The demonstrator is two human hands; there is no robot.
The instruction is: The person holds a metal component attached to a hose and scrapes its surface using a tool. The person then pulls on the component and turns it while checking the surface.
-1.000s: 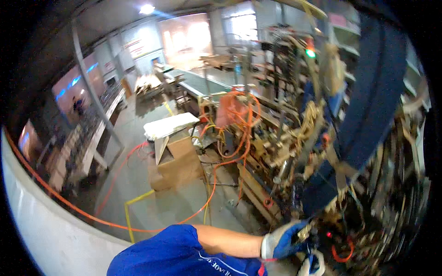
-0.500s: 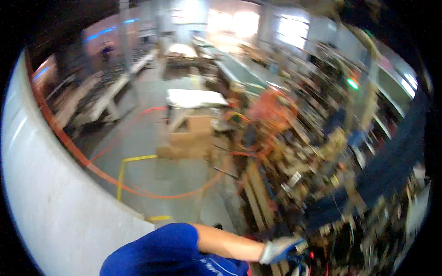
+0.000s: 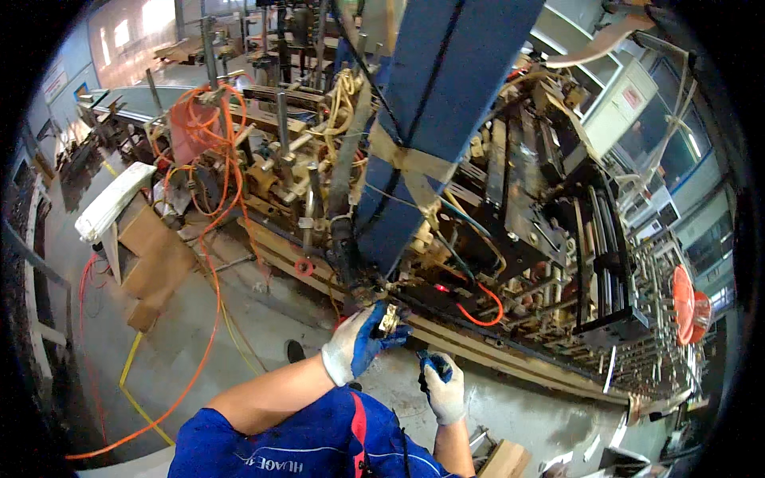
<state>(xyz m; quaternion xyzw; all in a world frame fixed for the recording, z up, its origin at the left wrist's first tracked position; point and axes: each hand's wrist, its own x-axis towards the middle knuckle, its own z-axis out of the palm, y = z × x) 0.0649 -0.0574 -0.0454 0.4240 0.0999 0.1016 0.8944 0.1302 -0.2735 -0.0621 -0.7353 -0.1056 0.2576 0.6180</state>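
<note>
Both my hands wear white gloves with blue coated palms. My left hand (image 3: 357, 341) is closed around a small brass-coloured metal part (image 3: 389, 320), held close to the foot of a blue steel column (image 3: 414, 119). Lower and to the right, my right hand (image 3: 443, 389) is curled, thumb and fingers together near a small dark shape; what it holds, if anything, I cannot make out. A gap separates the two hands. Behind them runs the long beige base rail (image 3: 510, 354) of a machine.
An orange hose (image 3: 213, 279) loops down from the machine to the floor on the left. Cardboard boxes (image 3: 155, 267) stand there under a white-topped bundle (image 3: 115, 203). Metal rods and rollers (image 3: 606, 239) fill the machine at right, beside red round pieces (image 3: 687, 307).
My view has swung right, from the aisle to the machine and blue column. My right hand has come into view, and the brass-coloured part now shows clearly in my left hand.
</note>
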